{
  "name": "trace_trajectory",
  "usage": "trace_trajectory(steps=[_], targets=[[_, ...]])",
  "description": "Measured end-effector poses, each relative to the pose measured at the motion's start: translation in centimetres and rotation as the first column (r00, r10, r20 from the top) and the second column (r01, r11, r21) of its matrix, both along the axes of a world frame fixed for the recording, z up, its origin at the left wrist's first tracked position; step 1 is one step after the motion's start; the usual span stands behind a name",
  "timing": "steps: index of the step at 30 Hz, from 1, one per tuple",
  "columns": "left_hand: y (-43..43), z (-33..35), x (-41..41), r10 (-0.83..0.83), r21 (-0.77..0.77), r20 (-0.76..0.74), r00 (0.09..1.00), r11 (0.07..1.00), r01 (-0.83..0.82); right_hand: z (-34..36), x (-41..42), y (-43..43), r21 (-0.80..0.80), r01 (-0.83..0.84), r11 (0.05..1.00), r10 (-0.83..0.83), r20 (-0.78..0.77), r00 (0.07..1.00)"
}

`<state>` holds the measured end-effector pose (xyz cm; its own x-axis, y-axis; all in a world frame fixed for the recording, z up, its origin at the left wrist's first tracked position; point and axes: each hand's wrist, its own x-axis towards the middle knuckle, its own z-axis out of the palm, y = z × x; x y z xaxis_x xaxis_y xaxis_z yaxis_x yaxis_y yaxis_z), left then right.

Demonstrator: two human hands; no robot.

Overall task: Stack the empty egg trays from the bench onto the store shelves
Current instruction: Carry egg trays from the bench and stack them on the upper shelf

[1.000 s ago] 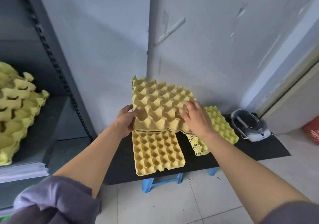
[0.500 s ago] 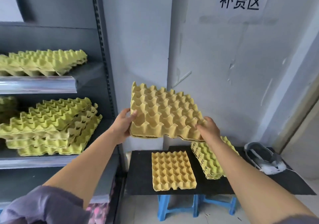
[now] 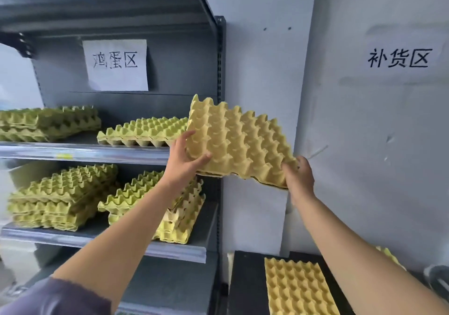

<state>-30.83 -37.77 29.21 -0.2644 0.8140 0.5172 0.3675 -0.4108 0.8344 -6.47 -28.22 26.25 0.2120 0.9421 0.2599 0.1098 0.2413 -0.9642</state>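
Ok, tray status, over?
Left grip, right grip holding yellow moulded-pulp egg tray, tilted, airborne. Grey shelf upright behind it; low tray stack on upper shelf.

Yellow dimpled egg tray (image 3: 238, 142), grey shelves (image 3: 102, 153), black bench (image 3: 247, 285)

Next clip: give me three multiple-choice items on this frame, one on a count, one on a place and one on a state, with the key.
1. How many stacks of egg trays sit on the middle shelf?
A one
B two
C four

2. Where is the held egg tray?
A resting on the middle shelf
B in the air in front of the shelf unit's right post
C on the floor

3. How many hands have a grip on it?
A one hand only
B neither
C both hands

Key:
1 B: a left stack and a right stack lie side by side.
2 B: it is tilted and overlaps the post.
3 C: the left hand holds its near left corner, and the right hand holds its near right corner.
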Motion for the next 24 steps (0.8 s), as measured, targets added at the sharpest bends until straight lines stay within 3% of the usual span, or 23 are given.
trace_trajectory(steps=[8,16,20,24], targets=[[-1.5,2.8,-12.9,0.042,0.039,-0.005,0.999,0.998,-0.042,3.5,-12.8,-0.7,0.089,0.035,0.995,-0.046,0.130,0.990],[1.2,5.0,-23.7,0.250,0.076,0.071,0.965,0.964,-0.256,7.0,-21.5,1.0,0.350,-0.165,0.922,0.022,0.379,0.925],[3.3,6.1,-27.6,0.269,0.082,0.110,0.957,0.957,-0.278,8.4,-24.9,3.3,0.443,-0.191,0.876,-0.074,0.514,0.855],[5.7,6.8,-30.1,0.282,0.049,0.146,0.948,0.955,-0.292,8.8,-27.8,6.3,0.574,-0.110,0.811,-0.333,0.609,0.720]])
